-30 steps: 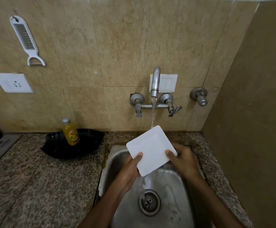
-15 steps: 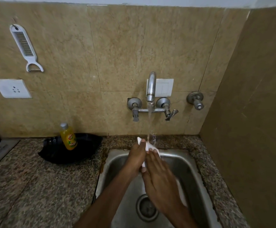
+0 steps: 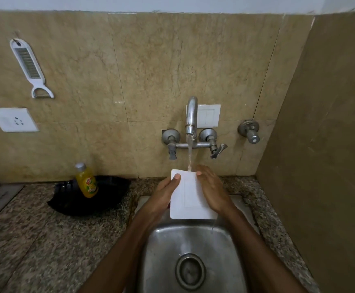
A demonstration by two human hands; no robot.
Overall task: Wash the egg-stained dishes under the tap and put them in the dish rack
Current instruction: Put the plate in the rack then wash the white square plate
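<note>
A square white plate [image 3: 190, 197] is held upright over the steel sink [image 3: 191, 240], its underside toward me. Water from the tap [image 3: 191, 115] runs onto its top edge. My left hand [image 3: 165, 195] grips the plate's left edge, thumb across the upper left corner. My right hand [image 3: 213, 192] lies flat against the right side of the plate, fingers pointing up toward the stream. No stain shows on the side I see. No dish rack is in sight.
A yellow dish-soap bottle [image 3: 86, 180] stands in a black tray [image 3: 92, 197] on the granite counter [image 3: 45, 240] to the left of the sink. A white grater [image 3: 29, 66] and a socket [image 3: 13, 119] are on the wall. A side wall [image 3: 331, 144] closes the right.
The plate went from tilted flat, to edge-on between my hands, to upright with its underside facing me. My right hand moved from in front of it to its right side.
</note>
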